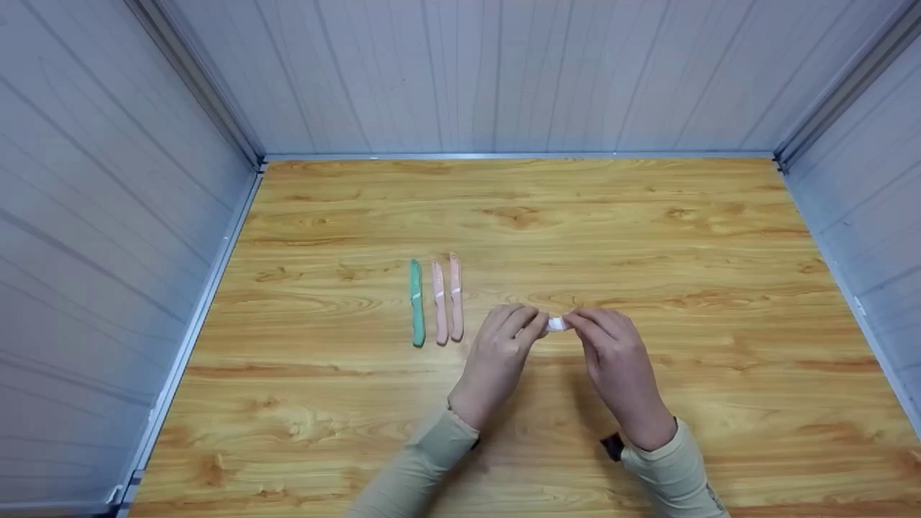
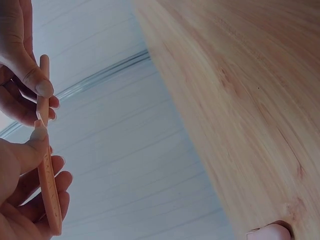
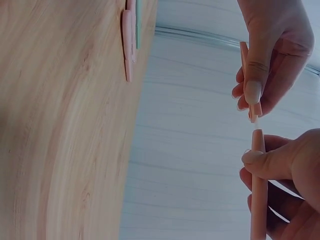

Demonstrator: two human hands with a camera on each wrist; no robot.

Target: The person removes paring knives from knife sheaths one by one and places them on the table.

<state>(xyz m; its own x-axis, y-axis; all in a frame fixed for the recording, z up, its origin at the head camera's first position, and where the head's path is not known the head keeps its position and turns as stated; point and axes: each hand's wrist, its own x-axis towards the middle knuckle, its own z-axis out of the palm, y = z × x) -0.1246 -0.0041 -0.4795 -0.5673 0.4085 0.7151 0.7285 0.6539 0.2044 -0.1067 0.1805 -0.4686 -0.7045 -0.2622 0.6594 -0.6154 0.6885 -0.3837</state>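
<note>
Between my two hands is a small knife with a peach-pink handle [image 3: 259, 205] and a matching sheath [image 2: 49, 192] with raised lettering. My left hand [image 1: 498, 356] pinches the sheath between thumb and fingers. The handle is gripped by my right hand [image 1: 622, 363], thumb along its side. A short white stretch of blade [image 1: 555, 324] shows between the hands in the head view; the rest of it is hidden in the sheath. Sheath and handle lie nearly in line, held above the table.
Left of my hands, a green knife [image 1: 417, 302] and two pink knives, one in the middle [image 1: 440, 302] and one at the right [image 1: 456, 296], lie side by side on the wooden table [image 1: 647, 237]. Pale panel walls [image 1: 460, 79] enclose the table's back and sides.
</note>
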